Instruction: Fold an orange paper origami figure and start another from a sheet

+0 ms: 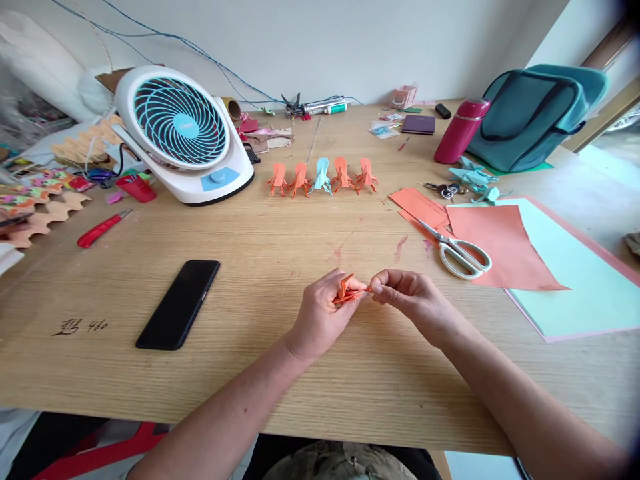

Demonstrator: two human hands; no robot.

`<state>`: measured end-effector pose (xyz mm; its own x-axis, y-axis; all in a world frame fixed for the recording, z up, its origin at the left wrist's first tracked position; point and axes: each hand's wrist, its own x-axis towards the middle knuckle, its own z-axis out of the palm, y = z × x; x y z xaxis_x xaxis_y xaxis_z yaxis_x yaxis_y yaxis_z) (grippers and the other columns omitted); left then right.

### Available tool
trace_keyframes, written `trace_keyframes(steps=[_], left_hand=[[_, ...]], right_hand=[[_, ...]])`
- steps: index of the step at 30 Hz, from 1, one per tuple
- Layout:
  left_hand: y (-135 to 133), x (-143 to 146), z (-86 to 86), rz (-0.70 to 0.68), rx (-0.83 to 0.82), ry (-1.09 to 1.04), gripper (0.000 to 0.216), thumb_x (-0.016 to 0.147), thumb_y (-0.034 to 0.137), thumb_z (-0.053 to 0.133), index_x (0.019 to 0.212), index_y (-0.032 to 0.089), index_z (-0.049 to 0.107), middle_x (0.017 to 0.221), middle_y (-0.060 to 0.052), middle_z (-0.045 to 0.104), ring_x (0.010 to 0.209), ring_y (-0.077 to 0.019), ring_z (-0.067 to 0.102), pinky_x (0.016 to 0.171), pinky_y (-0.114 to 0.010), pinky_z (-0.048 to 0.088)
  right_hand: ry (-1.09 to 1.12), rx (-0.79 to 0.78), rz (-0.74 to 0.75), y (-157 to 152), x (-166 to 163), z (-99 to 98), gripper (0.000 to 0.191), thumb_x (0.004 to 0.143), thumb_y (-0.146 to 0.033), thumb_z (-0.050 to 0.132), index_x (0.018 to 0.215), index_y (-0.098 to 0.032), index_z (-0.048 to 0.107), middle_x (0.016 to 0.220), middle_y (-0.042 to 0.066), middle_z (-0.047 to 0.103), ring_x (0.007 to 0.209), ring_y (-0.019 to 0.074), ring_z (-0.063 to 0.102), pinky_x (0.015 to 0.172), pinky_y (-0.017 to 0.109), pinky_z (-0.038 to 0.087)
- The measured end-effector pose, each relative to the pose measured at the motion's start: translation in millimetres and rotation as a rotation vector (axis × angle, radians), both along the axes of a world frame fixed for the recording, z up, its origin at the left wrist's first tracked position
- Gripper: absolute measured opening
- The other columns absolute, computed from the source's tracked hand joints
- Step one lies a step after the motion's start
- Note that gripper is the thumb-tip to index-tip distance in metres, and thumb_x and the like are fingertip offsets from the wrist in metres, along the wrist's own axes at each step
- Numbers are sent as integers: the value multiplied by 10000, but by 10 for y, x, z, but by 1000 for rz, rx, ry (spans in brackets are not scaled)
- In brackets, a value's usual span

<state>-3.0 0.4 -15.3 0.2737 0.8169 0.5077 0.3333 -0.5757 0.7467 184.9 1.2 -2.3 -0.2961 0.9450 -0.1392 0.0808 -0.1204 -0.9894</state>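
Between my two hands, above the near middle of the table, is a small folded orange paper figure. My left hand is closed around its body, with folded points sticking out past the fingers. The thumb and forefinger of my right hand pinch a thin tip of the same figure. Farther back stands a row of folded paper figures with thin legs: several orange ones and a light blue one in the middle.
White-handled scissors lie on orange paper sheets at right, over pale green paper. A black phone, red utility knife and white fan are left. A pink bottle and teal bag stand back right.
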Motion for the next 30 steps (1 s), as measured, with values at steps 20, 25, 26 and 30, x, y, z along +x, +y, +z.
trace_keyframes(steps=[20, 25, 26, 30], left_hand=[[-18, -5, 26, 32, -14, 54, 116, 870, 149, 687, 772, 184, 638, 718, 4, 626, 687, -133, 580, 670, -255, 439], [-17, -3, 23, 36, -19, 62, 89, 873, 139, 677, 802, 182, 646, 738, 4, 634, 699, -129, 595, 683, -245, 444], [-16, -2, 22, 35, -15, 60, 86, 876, 138, 670, 807, 183, 647, 737, 5, 635, 699, -129, 597, 686, -243, 447], [-15, 4, 26, 27, 12, 47, 99, 880, 120, 649, 808, 188, 642, 733, 9, 626, 693, -123, 595, 683, -237, 449]], right_hand=[[-67, 129, 36, -18, 1, 59, 254, 875, -419, 652, 814, -173, 645, 763, 27, 640, 711, 149, 554, 658, 268, 437], [-54, 126, 15, -9, 1, 42, 276, 863, -446, 674, 805, -177, 647, 756, 25, 627, 698, 147, 534, 644, 270, 420], [-51, 118, 4, -7, 4, 38, 292, 854, -463, 683, 803, -178, 648, 750, 25, 619, 693, 148, 525, 634, 271, 411], [-46, 63, -41, -6, 21, 27, 346, 835, -526, 694, 800, -184, 649, 724, 20, 579, 693, 153, 495, 599, 273, 375]])
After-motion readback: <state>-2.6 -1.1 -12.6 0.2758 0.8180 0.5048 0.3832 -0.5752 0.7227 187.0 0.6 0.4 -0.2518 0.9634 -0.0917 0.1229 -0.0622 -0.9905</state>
